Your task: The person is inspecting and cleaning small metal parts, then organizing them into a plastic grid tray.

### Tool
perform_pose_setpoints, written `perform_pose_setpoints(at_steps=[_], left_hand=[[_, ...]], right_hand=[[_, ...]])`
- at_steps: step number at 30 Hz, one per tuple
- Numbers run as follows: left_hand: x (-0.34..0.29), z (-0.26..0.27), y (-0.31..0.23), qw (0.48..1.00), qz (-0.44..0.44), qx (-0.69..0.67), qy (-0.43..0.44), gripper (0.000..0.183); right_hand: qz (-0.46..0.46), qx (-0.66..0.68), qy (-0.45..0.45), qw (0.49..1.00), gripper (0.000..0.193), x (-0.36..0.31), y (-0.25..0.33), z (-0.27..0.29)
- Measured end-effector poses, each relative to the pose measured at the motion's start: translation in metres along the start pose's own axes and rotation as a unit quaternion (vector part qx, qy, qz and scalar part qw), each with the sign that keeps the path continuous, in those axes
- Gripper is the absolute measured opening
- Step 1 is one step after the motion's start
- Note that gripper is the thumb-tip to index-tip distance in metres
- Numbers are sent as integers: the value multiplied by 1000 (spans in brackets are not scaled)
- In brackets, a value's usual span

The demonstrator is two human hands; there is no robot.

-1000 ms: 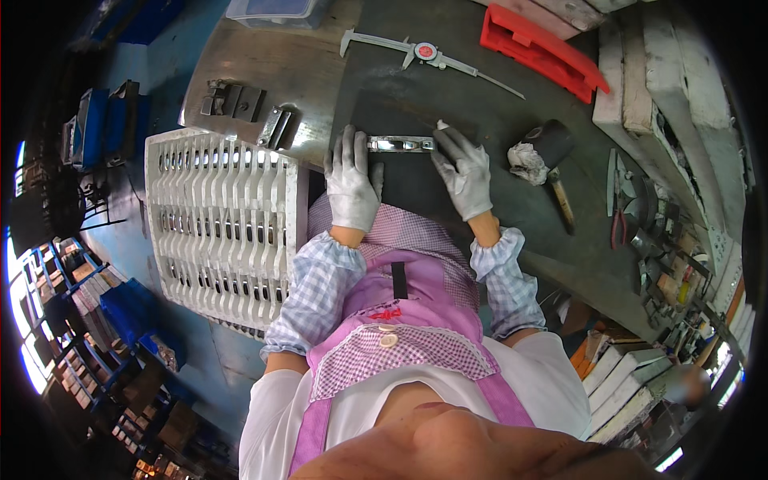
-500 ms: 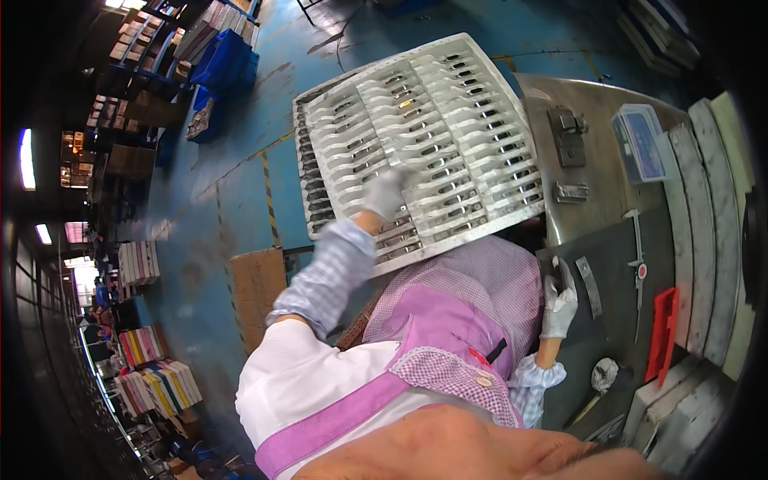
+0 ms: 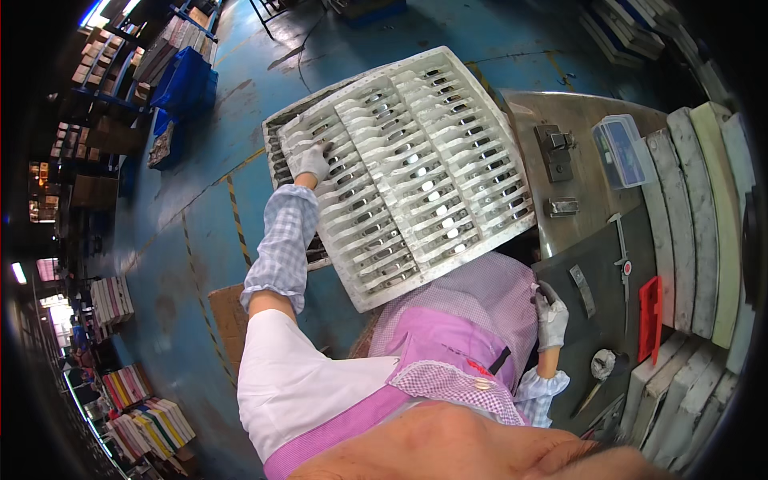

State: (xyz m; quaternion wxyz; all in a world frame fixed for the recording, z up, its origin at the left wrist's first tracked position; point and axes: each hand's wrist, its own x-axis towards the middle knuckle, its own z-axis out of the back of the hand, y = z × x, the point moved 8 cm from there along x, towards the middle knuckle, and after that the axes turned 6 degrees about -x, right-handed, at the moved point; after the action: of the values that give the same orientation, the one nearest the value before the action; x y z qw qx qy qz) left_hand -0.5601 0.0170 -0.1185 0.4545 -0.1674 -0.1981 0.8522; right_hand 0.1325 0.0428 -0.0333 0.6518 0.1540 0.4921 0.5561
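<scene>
A white plastic tray with rows of slots holds many small shiny metal pieces. It lies tilted in view, on top of another tray whose edge shows at the left. My left hand, in a pale glove, is over the tray's left column, fingers closed down at a slot; whatever is between them is hidden. To the right of the tray, my gloved right hand hovers by the bench edge beside my apron. Its fingers are curled in, with something dark at the tips too small to name.
On the bench to the right are a metal fixture, a small metal block, a clear plastic box, a flat metal strip, a dial caliper and a red holder. Grey-white slabs line its far right.
My left hand has gone from the tray's middle to its left column. My right hand's fingers, straighter before, are now curled. The whole view has shifted a little.
</scene>
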Motion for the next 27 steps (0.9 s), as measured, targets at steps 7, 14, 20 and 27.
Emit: perform_pose_setpoints(at_steps=[7,14,20,27], left_hand=[[25,21,-3,961,-14,275,11,23],[31,27,-42,927,30,362,98,42],[-2,43,-170,981,-12,188,53,43],[-234,-146,-446,896,-268,-191,298,24]], right_hand=[[133,-129,32,982,32,3,46,-26],[110,219,81,966,43,-9,34,-2],[64,-10,-53,996,35,-33,-4,49],[228,-5,-35,973,42,-29,64,16]])
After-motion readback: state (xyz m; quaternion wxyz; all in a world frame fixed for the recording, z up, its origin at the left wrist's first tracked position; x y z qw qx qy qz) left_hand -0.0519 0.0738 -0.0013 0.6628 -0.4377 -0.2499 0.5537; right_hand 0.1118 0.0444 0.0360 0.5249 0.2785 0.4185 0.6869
